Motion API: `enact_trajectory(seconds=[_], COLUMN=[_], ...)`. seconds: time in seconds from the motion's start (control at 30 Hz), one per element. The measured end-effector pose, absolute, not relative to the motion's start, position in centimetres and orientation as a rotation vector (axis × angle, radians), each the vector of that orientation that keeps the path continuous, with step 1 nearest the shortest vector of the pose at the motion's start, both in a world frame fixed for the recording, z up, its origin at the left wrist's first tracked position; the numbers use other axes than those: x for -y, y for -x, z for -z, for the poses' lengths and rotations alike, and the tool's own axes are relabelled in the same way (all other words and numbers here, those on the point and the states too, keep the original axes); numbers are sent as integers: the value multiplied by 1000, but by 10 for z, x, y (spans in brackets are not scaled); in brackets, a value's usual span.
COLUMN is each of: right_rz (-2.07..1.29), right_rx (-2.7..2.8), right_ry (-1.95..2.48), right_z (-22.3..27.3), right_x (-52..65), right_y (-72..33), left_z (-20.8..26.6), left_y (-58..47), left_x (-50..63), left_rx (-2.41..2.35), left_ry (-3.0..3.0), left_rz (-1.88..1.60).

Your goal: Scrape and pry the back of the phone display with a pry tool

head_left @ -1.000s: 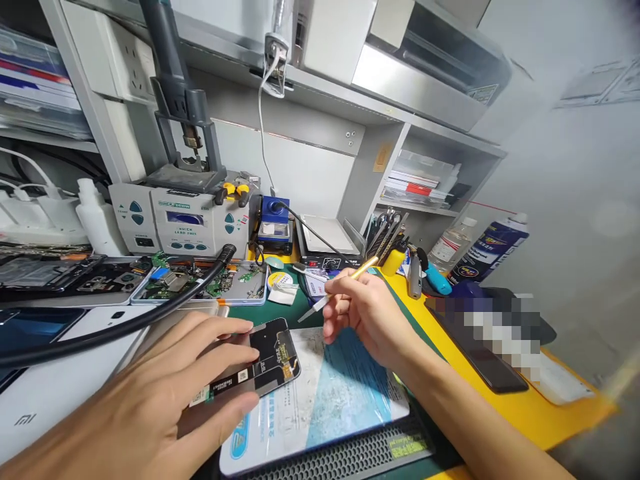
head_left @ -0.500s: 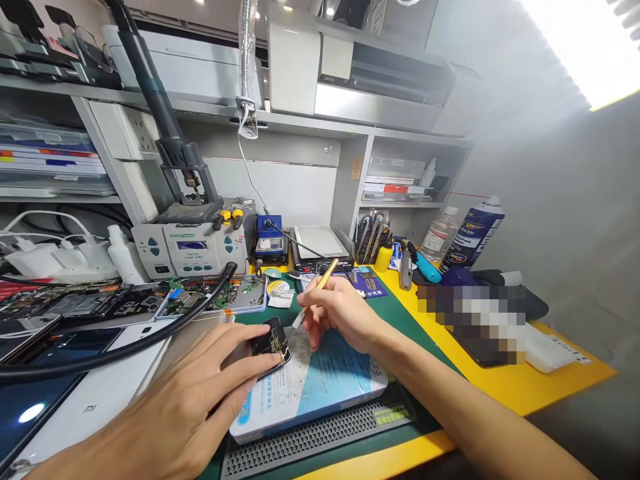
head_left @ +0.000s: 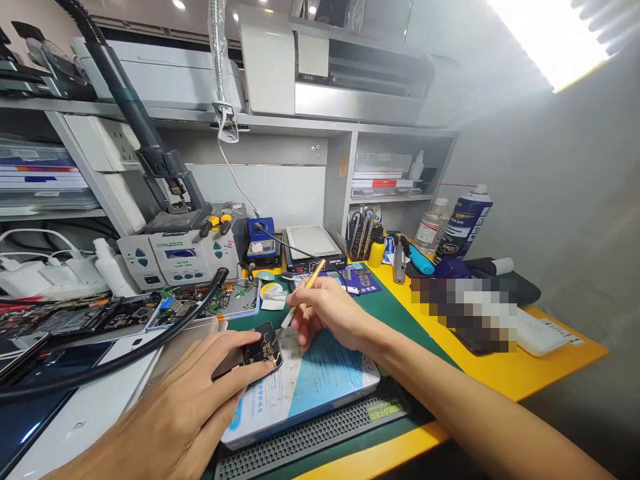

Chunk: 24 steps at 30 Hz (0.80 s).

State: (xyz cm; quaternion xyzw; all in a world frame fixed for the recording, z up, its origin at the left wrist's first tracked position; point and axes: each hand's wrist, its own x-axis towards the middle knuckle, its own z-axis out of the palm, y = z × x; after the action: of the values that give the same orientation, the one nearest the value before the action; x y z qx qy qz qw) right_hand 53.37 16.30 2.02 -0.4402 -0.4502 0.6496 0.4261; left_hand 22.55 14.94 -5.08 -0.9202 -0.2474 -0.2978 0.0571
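Observation:
A small black phone screen (head_left: 267,343), its dark back with gold print facing up, rests on a blue-and-white box (head_left: 320,380). My left hand (head_left: 195,387) holds it down at the near end of the box, index finger and thumb pressed on its surface and edge. In my right hand (head_left: 325,307), a gold-handled craft knife (head_left: 314,275) is gripped like a pen. The thin grey tip of the knife meets the screen's right edge, between the fingers of my left hand. Part of the screen is hidden under that hand.
Beneath the box lie a grey perforated pad (head_left: 310,433) and a green mat (head_left: 395,320). A thick black hose (head_left: 165,340) crosses the left side over phones and circuit boards. Behind stand a rework station (head_left: 180,257), a soldering unit (head_left: 263,240) and a spray can (head_left: 463,223).
My right hand has brought the knife tip down and left onto the screen's edge; before, it hovered just beside it. The camera view has shifted slightly. My left hand keeps its hold.

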Motion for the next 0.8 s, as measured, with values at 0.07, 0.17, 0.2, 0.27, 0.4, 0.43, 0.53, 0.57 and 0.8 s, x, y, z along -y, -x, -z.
enact_trajectory(seconds=[0.07,0.17,0.2,0.27,0.4,0.43,0.53,0.57,0.8], right_rz=[-1630,-1628,-1626,-1619,-1597,-1592,-1580,-1577,-1575], right_rx=[1094,1042,1026,1002,978,977,987,993,1039], right_ry=[1096,1089,1089,1091,1113,1119,1137,1146,1226], right_z=[-21,-22,-23,-24,-25,-25,-24,-24,-21], right_x=[-164,-167,-168,-170,-173,-174,-175,-176,-180], right_y=[-535,-538,-539,-540,-542,-542,-543,-543,-544], left_z=[51,43,39,31,27,28,31,31,24], left_y=[-224,-218,-217,-217,-232,-237,-250,-252,-246], left_x=[-152,-159,-162,-164,-161,-159,-152,-148,-84], left_rx=[699,473,432,403,402,448,454,451,474], left_ry=[2788,2794,2789,2787,2835,2828,2813,2807,2696], left_rz=[905,812,781,723,599,617,636,634,912])
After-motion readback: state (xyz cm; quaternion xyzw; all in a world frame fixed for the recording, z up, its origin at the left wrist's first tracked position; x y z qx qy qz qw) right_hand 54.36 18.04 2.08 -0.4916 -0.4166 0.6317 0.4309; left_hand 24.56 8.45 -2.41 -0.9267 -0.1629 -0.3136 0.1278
